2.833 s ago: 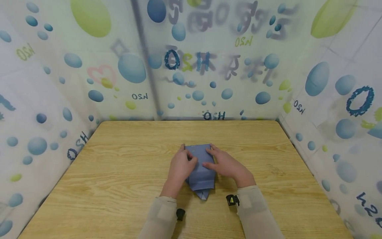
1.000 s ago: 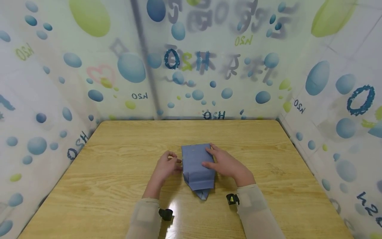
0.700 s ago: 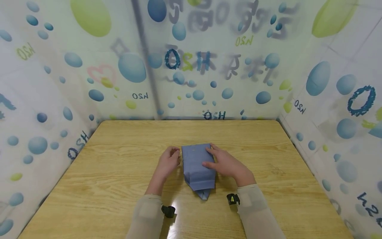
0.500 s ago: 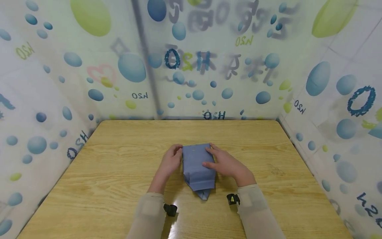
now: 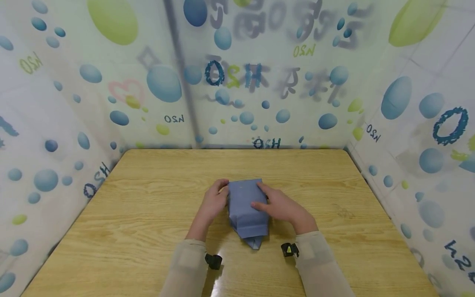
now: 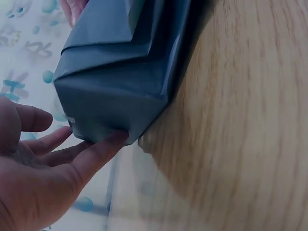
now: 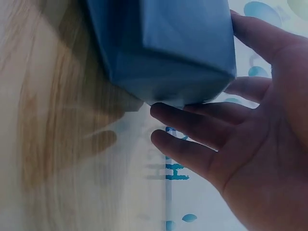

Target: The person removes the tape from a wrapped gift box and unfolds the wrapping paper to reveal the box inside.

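Observation:
A box wrapped in blue paper [image 5: 248, 204] lies on the wooden table, its near end tapering to a folded, pointed flap [image 5: 254, 242]. At its left far corner is my left hand [image 5: 214, 201]. In the left wrist view that hand's fingertips [image 6: 118, 137] touch the end face of the blue package [image 6: 110, 108], while the thumb stays apart from it. My right hand [image 5: 283, 206] rests at the right side, thumb on the top face. In the right wrist view its extended fingers [image 7: 192, 122] are spread at the package's far end [image 7: 178, 77].
The wooden table [image 5: 148, 198] meets a printed curtain [image 5: 237, 107] with bubbles and lettering at the back and both sides. A small black wrist device [image 5: 214, 261] sits by the left sleeve, another black device [image 5: 289, 249] by the right.
My left hand moved off the top of the package to its left, then came back against the left far corner. The right hand has stayed at the right side with little movement.

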Available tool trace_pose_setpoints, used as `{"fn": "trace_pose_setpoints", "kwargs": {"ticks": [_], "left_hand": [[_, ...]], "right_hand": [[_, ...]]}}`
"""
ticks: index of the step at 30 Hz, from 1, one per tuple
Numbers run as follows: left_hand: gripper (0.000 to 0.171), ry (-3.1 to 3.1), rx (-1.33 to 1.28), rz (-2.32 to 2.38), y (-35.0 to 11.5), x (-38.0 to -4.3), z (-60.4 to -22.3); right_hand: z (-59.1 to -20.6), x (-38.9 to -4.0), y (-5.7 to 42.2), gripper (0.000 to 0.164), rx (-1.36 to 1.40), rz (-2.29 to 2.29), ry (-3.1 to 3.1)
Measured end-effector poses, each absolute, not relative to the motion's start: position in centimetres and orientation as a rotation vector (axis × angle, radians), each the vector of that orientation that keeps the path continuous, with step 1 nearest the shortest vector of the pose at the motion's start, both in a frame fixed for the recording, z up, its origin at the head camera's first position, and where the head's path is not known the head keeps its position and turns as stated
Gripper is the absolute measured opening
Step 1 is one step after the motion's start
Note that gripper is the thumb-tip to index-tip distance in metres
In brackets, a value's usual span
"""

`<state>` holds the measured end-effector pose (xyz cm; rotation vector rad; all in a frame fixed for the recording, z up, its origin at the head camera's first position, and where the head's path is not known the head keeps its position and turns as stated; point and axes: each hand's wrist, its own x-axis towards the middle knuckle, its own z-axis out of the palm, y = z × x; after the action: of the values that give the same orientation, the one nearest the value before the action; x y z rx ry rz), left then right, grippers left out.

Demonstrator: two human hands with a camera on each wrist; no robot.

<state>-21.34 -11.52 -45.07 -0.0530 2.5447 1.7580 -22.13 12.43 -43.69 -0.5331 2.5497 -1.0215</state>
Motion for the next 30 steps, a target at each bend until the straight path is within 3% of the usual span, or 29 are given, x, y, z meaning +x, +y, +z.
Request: {"fn": "trace_pose_setpoints", "kwargs": {"ticks": [18, 26, 30], "left_hand": [[0.041, 2.484, -0.11, 1.778, -11.4, -21.2, -44.2], [0.034, 2.58, -0.137, 1.639, -11.5, -21.3, -43.8], [0.026, 2.605, -0.167, 1.555, -11.7, -21.3, -43.8]], "right_hand": [[-43.3, -22.4, 12.4, 0.087, -0.566, -1.073, 2.57], [-43.4, -22.4, 11.9, 0.107, -0.569, -0.987, 2.562], [-43.5, -22.4, 11.8, 0.109, -0.582, -0.964, 2.566]]}}
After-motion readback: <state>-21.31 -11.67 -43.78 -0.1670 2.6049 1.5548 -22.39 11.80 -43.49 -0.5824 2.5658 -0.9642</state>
